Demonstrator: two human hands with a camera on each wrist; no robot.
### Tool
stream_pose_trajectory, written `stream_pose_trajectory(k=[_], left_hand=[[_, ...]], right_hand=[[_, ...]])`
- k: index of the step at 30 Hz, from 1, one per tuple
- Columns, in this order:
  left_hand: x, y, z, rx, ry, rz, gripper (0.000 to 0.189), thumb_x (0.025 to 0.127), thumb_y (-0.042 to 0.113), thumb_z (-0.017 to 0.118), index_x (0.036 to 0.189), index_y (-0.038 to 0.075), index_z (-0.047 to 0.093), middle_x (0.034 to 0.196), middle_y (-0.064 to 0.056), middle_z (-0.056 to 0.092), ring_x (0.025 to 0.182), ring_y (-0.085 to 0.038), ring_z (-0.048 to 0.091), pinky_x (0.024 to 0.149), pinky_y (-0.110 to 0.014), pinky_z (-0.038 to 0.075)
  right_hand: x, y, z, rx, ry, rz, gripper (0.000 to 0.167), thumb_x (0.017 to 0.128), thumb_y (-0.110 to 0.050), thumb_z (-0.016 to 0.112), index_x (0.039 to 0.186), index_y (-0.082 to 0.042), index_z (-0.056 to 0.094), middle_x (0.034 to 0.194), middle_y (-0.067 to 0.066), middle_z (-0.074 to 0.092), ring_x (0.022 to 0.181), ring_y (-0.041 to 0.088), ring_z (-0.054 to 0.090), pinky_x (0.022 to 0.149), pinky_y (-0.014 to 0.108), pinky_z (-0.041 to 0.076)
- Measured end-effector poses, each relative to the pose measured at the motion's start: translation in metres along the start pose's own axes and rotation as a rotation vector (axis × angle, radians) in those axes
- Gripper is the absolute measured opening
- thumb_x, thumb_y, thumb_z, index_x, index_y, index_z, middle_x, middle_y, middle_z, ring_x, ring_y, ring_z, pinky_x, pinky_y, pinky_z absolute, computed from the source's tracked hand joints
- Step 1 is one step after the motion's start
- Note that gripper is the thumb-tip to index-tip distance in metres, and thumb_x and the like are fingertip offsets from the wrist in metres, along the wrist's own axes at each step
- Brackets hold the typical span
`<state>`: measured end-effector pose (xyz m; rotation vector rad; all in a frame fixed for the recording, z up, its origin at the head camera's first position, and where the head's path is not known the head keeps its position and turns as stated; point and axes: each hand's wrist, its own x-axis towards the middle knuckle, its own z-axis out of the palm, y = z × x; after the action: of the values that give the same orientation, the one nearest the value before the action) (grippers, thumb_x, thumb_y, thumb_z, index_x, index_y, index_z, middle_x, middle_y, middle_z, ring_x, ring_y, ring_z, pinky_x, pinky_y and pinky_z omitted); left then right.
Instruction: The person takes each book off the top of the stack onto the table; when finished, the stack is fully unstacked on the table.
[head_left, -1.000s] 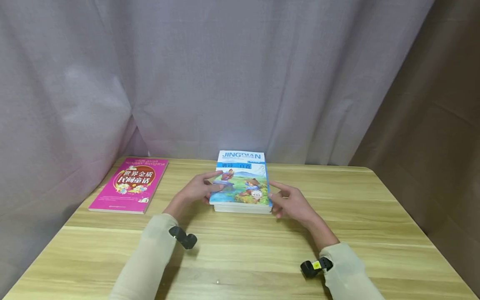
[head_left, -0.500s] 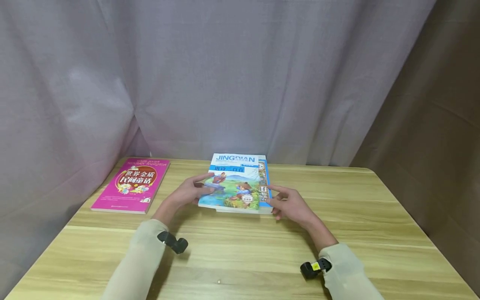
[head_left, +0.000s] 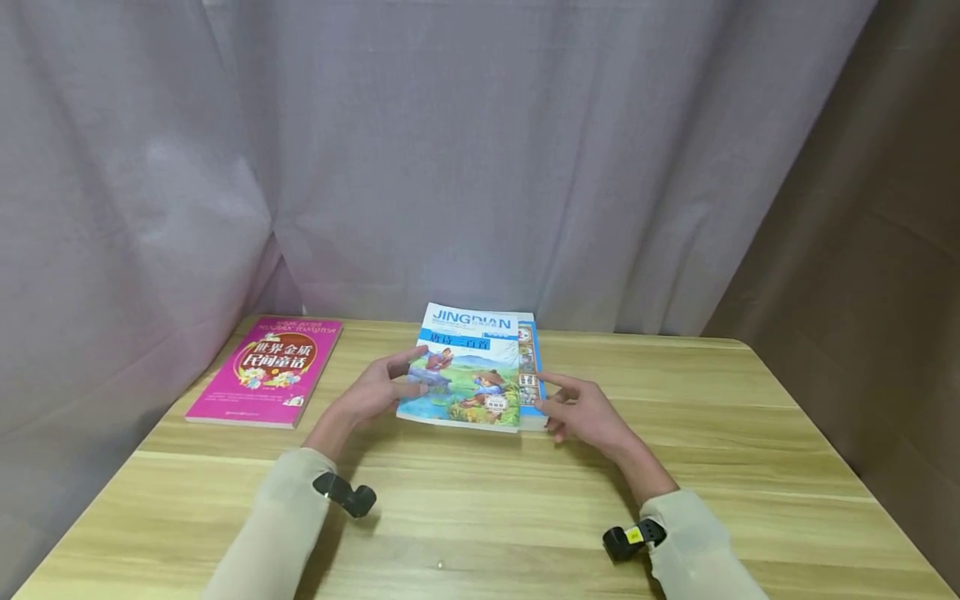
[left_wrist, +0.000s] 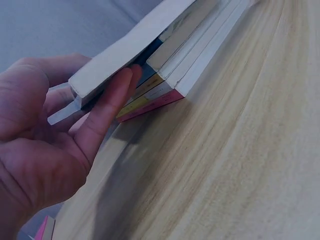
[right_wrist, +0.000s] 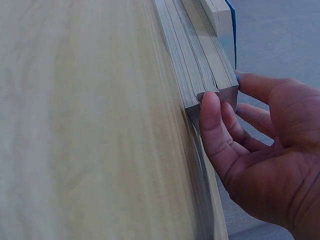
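illustrated paperback [head_left: 467,371], face up, off-centre to the left atop a book stack [head_left: 528,375]

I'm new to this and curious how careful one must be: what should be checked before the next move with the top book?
1. Left hand grips the Tang-poetry book: ok, at its left edge.
2. Right hand touches the lower stack: ok, at the near right corner.
3. Tang-poetry book free of the lower stack: not ok; it overlaps it, offset to the left.
4. Pink folk-tales book out of contact: ok; bare table shows between.
5. Grip firm enough: cannot tell; pressure doesn't show.
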<state>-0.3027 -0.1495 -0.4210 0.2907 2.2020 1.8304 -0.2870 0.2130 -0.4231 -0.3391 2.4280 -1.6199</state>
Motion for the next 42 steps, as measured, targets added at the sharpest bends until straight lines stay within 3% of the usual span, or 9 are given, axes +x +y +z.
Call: stream_pose_trajectory(k=[5, 10, 20, 23, 26, 31, 33, 35, 42], left_hand=[[-0.005, 0.001, 0.0, -0.039, 0.017, 0.023, 0.077, 0.097, 0.006, 0.07, 0.165, 0.022, 0.038, 0.167, -0.025, 0.037, 0.076, -0.009, 0.066, 0.064, -0.02, 0.054], [-0.013, 0.004, -0.001, -0.056, 0.029, 0.044, 0.078, 0.097, 0.004, 0.07, 0.165, 0.025, 0.039, 0.169, -0.023, 0.036, 0.047, -0.004, 0.037, 0.045, -0.019, 0.034], [-0.032, 0.021, -0.013, -0.055, 0.095, 0.092, 0.079, 0.095, 0.005, 0.073, 0.164, 0.027, 0.041, 0.17, -0.02, 0.034, 0.048, -0.002, 0.036, 0.045, -0.018, 0.034], [-0.038, 0.026, -0.022, -0.034, 0.12, 0.111, 0.079, 0.095, 0.004, 0.072, 0.164, 0.024, 0.04, 0.173, -0.019, 0.029, 0.067, -0.002, 0.053, 0.049, -0.017, 0.036], [-0.045, 0.032, -0.033, -0.019, 0.143, 0.134, 0.079, 0.095, 0.003, 0.071, 0.165, 0.021, 0.039, 0.175, -0.017, 0.024, 0.114, -0.019, 0.065, 0.052, -0.018, 0.037], [-0.058, 0.044, -0.051, 0.001, 0.192, 0.135, 0.077, 0.097, 0.005, 0.072, 0.165, 0.024, 0.039, 0.177, -0.012, 0.019, 0.16, -0.038, 0.025, 0.052, -0.018, 0.036], [-0.063, 0.048, -0.059, 0.004, 0.209, 0.13, 0.077, 0.097, 0.006, 0.072, 0.165, 0.025, 0.039, 0.177, -0.01, 0.018, 0.155, -0.031, 0.037, 0.051, -0.017, 0.036], [-0.067, 0.05, -0.065, 0.006, 0.219, 0.123, 0.078, 0.097, 0.005, 0.072, 0.165, 0.025, 0.039, 0.178, -0.009, 0.017, 0.123, -0.019, 0.061, 0.05, -0.017, 0.036], [-0.079, 0.048, -0.082, 0.024, 0.249, 0.092, 0.077, 0.099, 0.005, 0.071, 0.166, 0.023, 0.036, 0.176, -0.013, 0.021, 0.085, -0.009, 0.059, 0.053, -0.018, 0.039]], right_hand=[[0.0, 0.0, 0.0, 0.001, -0.006, -0.011, 0.063, 0.101, -0.018, 0.073, 0.158, -0.008, 0.048, 0.102, 0.017, 0.066, 0.072, 0.021, 0.067, 0.064, 0.037, 0.065], [0.0, 0.0, 0.001, 0.009, -0.006, 0.006, 0.065, 0.1, -0.017, 0.074, 0.158, -0.007, 0.048, 0.101, 0.016, 0.065, 0.072, 0.021, 0.068, 0.064, 0.037, 0.065], [0.0, 0.004, 0.0, 0.004, -0.002, -0.011, 0.064, 0.101, -0.017, 0.073, 0.158, -0.006, 0.047, 0.1, 0.017, 0.067, 0.071, 0.021, 0.067, 0.065, 0.038, 0.066], [0.001, 0.003, 0.0, -0.001, -0.002, -0.008, 0.065, 0.101, -0.018, 0.073, 0.158, -0.005, 0.047, 0.101, 0.016, 0.067, 0.072, 0.021, 0.068, 0.065, 0.038, 0.066], [0.001, 0.001, -0.001, 0.002, -0.002, -0.005, 0.065, 0.1, -0.017, 0.073, 0.158, -0.005, 0.047, 0.101, 0.017, 0.067, 0.072, 0.021, 0.068, 0.065, 0.037, 0.066], [0.001, 0.001, -0.003, 0.0, -0.004, -0.008, 0.064, 0.101, -0.016, 0.073, 0.159, -0.006, 0.047, 0.1, 0.016, 0.066, 0.072, 0.022, 0.068, 0.064, 0.037, 0.065], [0.0, 0.001, -0.004, -0.004, -0.005, -0.009, 0.063, 0.101, -0.016, 0.072, 0.159, -0.007, 0.047, 0.099, 0.016, 0.066, 0.073, 0.022, 0.068, 0.064, 0.037, 0.065], [0.0, 0.001, -0.004, -0.005, -0.005, -0.01, 0.063, 0.101, -0.016, 0.072, 0.159, -0.007, 0.047, 0.099, 0.016, 0.066, 0.073, 0.022, 0.068, 0.064, 0.037, 0.066], [0.0, 0.002, -0.004, -0.003, 0.0, -0.011, 0.064, 0.101, -0.015, 0.072, 0.159, -0.007, 0.047, 0.098, 0.015, 0.066, 0.072, 0.022, 0.068, 0.064, 0.037, 0.065]])
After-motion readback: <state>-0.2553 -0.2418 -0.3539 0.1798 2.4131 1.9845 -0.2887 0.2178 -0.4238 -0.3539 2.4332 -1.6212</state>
